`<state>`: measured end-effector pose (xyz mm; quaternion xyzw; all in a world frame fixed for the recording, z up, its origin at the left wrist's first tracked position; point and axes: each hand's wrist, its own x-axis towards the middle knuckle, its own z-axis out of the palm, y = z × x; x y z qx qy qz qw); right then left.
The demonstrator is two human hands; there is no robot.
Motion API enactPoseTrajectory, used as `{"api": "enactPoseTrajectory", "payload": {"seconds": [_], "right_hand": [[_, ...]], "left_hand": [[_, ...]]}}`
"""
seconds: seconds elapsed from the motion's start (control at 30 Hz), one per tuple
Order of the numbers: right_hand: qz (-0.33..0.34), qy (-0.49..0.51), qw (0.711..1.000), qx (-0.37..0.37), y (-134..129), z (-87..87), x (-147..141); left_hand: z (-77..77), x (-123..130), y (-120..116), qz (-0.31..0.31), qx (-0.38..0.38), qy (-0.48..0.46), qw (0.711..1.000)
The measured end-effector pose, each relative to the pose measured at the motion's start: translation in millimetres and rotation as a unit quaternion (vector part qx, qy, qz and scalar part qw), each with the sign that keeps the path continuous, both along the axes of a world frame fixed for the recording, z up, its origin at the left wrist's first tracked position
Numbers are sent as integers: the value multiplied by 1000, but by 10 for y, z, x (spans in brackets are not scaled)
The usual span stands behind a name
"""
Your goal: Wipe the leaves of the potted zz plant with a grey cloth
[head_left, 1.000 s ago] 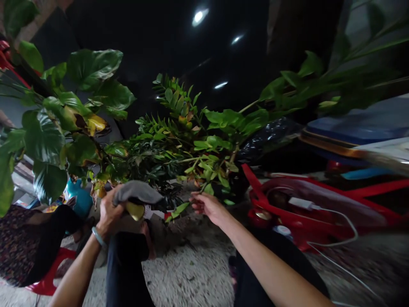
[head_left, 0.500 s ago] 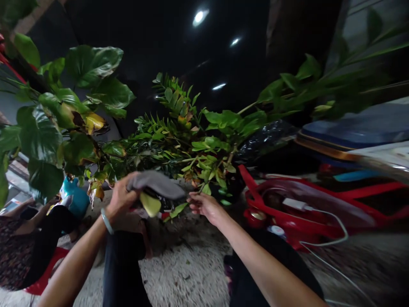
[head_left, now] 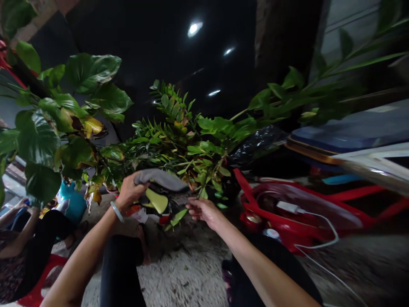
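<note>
My left hand (head_left: pixel 132 189), with a pale bangle at its wrist, is closed on a grey curved piece (head_left: pixel 161 179) that looks soft, like part of a shoe. A yellow-green flap (head_left: pixel 157 201) hangs beneath the piece. To the right, my right hand (head_left: pixel 203 212) has its fingers drawn together just past the piece's tip. Whatever those fingers pinch, if anything, is too small to make out. Green leaves (head_left: pixel 179 217) show close beside my right fingertips.
Potted plants (head_left: pixel 191 145) spread across the front, with large leaves (head_left: pixel 38 136) at left. A red basket-like container (head_left: pixel 287 230) with a white charger (head_left: pixel 289 207) and cable stands at right. Another person (head_left: pixel 32 238) sits at left on a red stool (head_left: pixel 47 277).
The grey piece has turned a little and the yellow-green flap shows more fully. My right fingers have moved slightly away from the piece's tip. The view has shifted slightly right.
</note>
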<state>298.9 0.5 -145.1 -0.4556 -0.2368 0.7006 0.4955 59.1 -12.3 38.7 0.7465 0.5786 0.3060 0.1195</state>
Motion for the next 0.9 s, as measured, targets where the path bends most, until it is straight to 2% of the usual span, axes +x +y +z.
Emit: {"api": "enactPoseTrajectory", "payload": {"seconds": [0.07, 0.1, 0.17, 0.23, 0.33, 0.37, 0.4, 0.43, 0.5, 0.57, 0.63, 0.67, 0.7, 0.73, 0.83, 0.9], "right_hand": [[-3, 11, 1000, 19, 0, -21, 10], [-5, 17, 999, 29, 2, -26, 4], [-12, 25, 999, 39, 8, -22, -28], [-11, 20, 999, 29, 14, -10, -71], [-2, -4, 1000, 0, 21, -14, -107], [2, -10, 1000, -7, 22, -26, -105], [6, -13, 1000, -11, 23, -41, -98], [9, -14, 1000, -13, 25, -58, -86], [13, -11, 1000, -12, 32, -89, -65], [11, -4, 1000, 2, 44, -102, -64], [5, 9, 1000, 21, 58, -89, -93], [2, 16, 1000, 27, 63, -76, -116], [1, 19, 999, 27, 66, -61, -141], [3, 16, 1000, 23, 66, -49, -165], [12, -15, 1000, 1, 59, -49, -195], [14, -32, 999, -7, 54, -81, -170]], "left_hand": [[226, -4, 107, 37, 108, -46, 992], [279, 16, 174, 64, 154, -49, 985], [218, 83, 279, 113, 164, -4, 980], [-25, 144, 284, 123, 88, 75, 986], [-399, 97, 68, 56, -74, 159, 983], [-441, 34, -38, 31, -111, 159, 981], [-421, -47, -141, 10, -140, 149, 979], [-340, -134, -229, -5, -152, 128, 980], [-47, -281, -322, -16, -107, 66, 992], [265, -334, -276, 6, 13, 8, 1000], [410, -287, -124, 51, 147, -37, 987], [387, -238, -39, 75, 188, -48, 978], [303, -180, 34, 94, 202, -45, 974], [169, -122, 81, 102, 182, -24, 978], [-304, -27, 15, 58, 9, 93, 994], [-465, -74, -141, 11, -89, 129, 988]]}}
